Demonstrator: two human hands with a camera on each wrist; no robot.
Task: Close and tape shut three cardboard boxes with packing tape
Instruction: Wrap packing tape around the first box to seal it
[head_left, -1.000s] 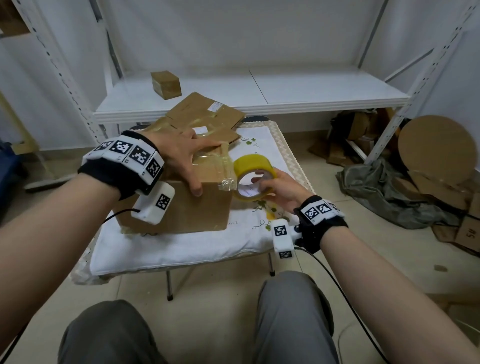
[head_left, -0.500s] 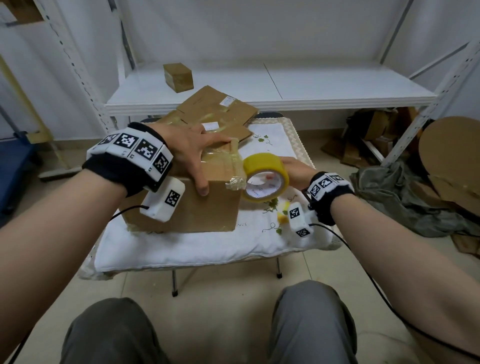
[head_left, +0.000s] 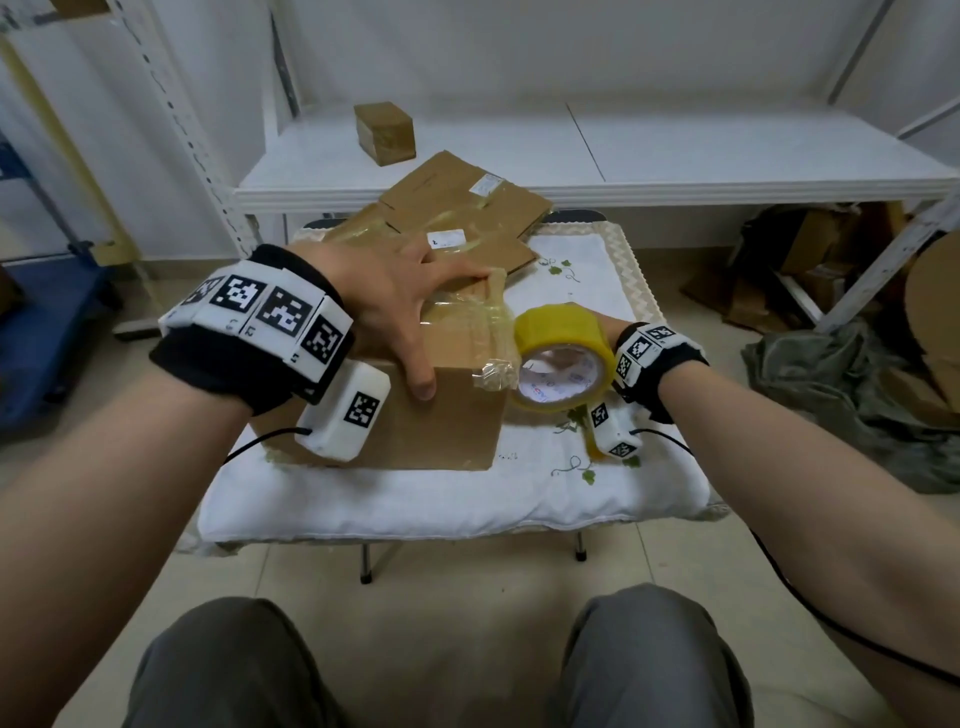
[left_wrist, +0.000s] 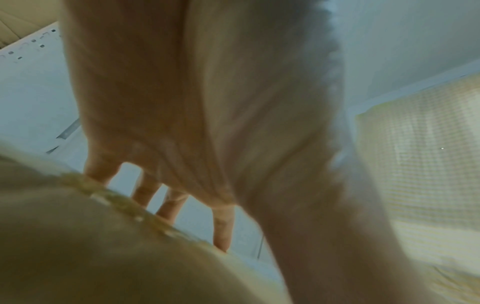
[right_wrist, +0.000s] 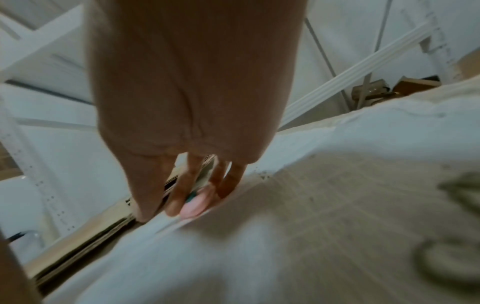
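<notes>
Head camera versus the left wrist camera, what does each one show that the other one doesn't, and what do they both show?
Only the head view shows the yellow tape roll beside the box's right edge, with the right hand mostly hidden behind it, the flattened cardboard behind, and a small box on the shelf. Only the left wrist view shows the underside of the fingers. Both show the left hand spread on the cardboard box.

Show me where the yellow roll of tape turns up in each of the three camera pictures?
Head view: the tape roll is right of centre, beside the cardboard box, with the right hand behind it.
Left wrist view: not in it.
Right wrist view: too blurred to tell; no yellow shows past the fingers.
Shared landmark: the white embroidered cloth, in the head and right wrist views.
</notes>
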